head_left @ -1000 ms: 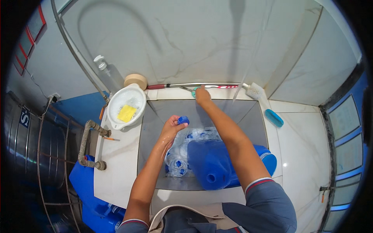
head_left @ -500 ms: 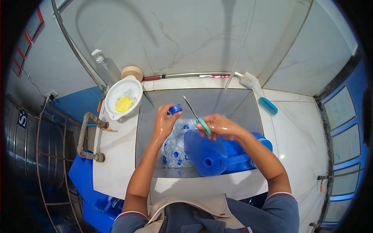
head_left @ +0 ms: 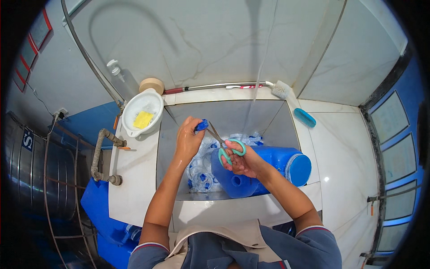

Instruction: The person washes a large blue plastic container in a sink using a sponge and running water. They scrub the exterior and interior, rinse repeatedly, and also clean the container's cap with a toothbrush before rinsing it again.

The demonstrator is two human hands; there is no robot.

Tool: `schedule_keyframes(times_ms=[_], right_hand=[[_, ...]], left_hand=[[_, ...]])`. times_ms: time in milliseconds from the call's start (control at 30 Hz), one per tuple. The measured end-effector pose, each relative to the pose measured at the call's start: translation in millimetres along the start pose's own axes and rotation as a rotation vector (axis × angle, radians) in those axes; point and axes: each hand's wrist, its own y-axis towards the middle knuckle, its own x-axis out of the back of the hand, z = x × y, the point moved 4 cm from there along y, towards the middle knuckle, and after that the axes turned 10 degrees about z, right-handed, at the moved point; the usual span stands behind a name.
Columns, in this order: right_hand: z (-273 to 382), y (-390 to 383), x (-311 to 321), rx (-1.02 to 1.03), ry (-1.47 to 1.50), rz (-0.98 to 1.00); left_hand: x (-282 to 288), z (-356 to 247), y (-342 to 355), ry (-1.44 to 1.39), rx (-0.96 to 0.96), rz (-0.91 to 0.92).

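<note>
Wet fingers of my left hand [head_left: 188,138] pinch a small blue cap [head_left: 201,125] over the left part of the sink. My right hand [head_left: 244,162] grips scissors [head_left: 217,136] with teal handles. Their blades are spread a little and reach the cap's right edge; whether they touch it I cannot tell. Under my right hand and forearm, a large blue water jug [head_left: 235,184] lies on its side in the sink, partly hidden, with a round opening facing me and a wide blue lid [head_left: 300,170] at its right end.
Clear plastic pieces with blue bits [head_left: 200,178] pile in the sink [head_left: 172,148]. A white basin [head_left: 127,117] with a yellow sponge [head_left: 143,119] stands at the left rim. Along the back lies a long-handled brush [head_left: 281,89]; a blue brush [head_left: 305,117] rests at right. Pipes [head_left: 99,157] rise on the left.
My right hand has swung the scissors round and opened them, bringing the blades up to the cap. The jug has shifted, its lid end showing more. My left hand stays nearly still.
</note>
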Motion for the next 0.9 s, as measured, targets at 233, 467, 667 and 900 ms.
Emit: schedule_keyframes(times_ms=[233, 467, 667, 900], right_hand=[[-3.1, -3.2, -0.9, 0.004, 0.011, 0.002], [-5.1, -2.3, 0.0, 0.003, 0.052, 0.024], [-1.7, -5.0, -6.3, 0.000, 0.054, 0.001], [-1.7, -9.9, -4.4, -0.024, 0.074, 0.002]], left_hand=[[0.3, -7.6, 0.5, -0.046, 0.042, -0.007], [-1.3, -8.8, 0.0, -0.103, -0.010, 0.032], [-1.2, -6.4, -2.4, -0.129, 0.018, 0.083], [-3.2, 0.6, -3.1, -0.229, -0.007, 0.075]])
